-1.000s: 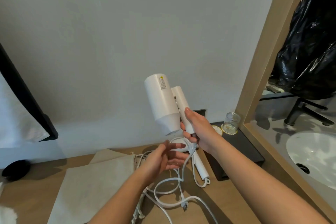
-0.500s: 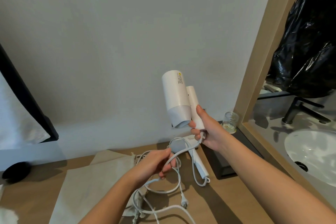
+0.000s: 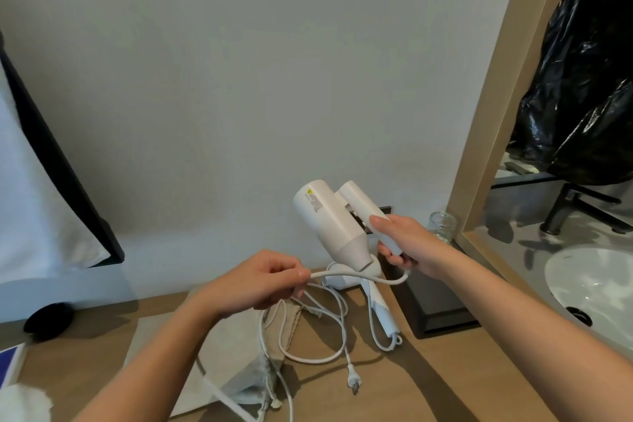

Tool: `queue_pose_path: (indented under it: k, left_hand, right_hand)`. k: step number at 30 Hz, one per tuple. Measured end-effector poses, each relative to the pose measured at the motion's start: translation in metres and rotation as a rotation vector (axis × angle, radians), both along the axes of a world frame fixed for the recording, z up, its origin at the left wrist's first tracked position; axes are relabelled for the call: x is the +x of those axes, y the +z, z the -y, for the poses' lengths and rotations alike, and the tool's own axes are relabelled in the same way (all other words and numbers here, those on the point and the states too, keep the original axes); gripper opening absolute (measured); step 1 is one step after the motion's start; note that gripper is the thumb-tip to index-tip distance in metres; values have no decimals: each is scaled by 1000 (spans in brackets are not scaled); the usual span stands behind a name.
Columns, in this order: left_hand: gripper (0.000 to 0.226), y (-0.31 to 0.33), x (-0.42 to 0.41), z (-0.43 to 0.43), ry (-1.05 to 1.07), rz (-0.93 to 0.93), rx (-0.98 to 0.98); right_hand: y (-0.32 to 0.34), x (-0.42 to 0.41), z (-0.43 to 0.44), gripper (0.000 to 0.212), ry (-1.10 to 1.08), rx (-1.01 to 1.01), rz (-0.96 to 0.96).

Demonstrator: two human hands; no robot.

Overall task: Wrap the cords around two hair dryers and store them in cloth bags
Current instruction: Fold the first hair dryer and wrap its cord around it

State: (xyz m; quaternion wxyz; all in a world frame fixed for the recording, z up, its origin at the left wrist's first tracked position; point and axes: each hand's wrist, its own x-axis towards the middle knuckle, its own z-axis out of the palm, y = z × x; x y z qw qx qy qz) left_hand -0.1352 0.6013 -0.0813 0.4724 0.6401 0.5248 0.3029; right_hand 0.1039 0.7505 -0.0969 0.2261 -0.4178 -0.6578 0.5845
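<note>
My right hand (image 3: 406,243) grips the folded handle of a white hair dryer (image 3: 330,223), held in the air with its nozzle pointing down. Its white cord (image 3: 359,276) runs from the handle's base leftward to my left hand (image 3: 260,279), which pinches it between thumb and fingers. A second white hair dryer (image 3: 378,301) lies on the wooden counter below, partly hidden by the first, with its cord (image 3: 318,358) looped loosely and its plug (image 3: 353,382) lying free. Beige cloth bags (image 3: 236,349) lie flat on the counter under my left forearm.
A black tray (image 3: 435,305) with a glass jar (image 3: 442,224) stands against the wall at right. Beyond a wooden frame are a white sink (image 3: 596,288) and black faucet (image 3: 565,212). A black round object (image 3: 48,317) sits at far left.
My left hand rose from the counter and took the cord, drawing it out to the left. The dryer in my right hand tilted and came lower.
</note>
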Motion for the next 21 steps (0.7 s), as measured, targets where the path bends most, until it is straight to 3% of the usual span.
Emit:
queue_pose_path:
  k: [10, 18, 21]
  left_hand:
    - [29, 40, -30, -14, 120, -528, 200]
    - [11, 67, -17, -39, 86, -712, 427]
    - [19, 69, -11, -47, 131, -806, 475]
  right_hand:
    - [-1, 14, 4, 27, 163, 134, 153]
    - [5, 15, 10, 26, 269, 218, 302]
    - [5, 16, 14, 24, 335, 251, 326]
